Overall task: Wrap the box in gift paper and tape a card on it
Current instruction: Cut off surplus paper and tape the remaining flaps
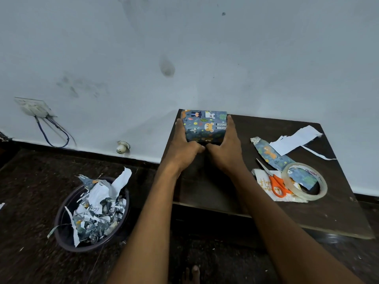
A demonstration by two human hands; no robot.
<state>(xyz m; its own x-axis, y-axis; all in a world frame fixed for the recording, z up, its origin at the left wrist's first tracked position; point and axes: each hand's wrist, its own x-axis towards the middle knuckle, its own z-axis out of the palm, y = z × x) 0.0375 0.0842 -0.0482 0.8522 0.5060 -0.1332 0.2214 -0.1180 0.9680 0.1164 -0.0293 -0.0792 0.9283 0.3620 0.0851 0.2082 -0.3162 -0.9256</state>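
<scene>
Both hands clasped the wrapped box [205, 126] at the table's [205, 181] far edge by the wall: left hand [183, 140] on its left side, right hand [225, 144] on its right, fingers flat along the sides, thumbs meeting in front. Bin [92, 214] of paper scraps stood on floor at left. Tape roll [304, 181], offcut paper [295, 140], orange scissors [276, 184] & card [264, 185] lay to the right.

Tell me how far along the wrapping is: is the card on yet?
Wrapping looks done: the box is covered in patterned paper on every side in view. The left hand and right hand hold it from either side on the table. Left: the card lies under the scissors and tape roll, with no card visible on the box.
</scene>
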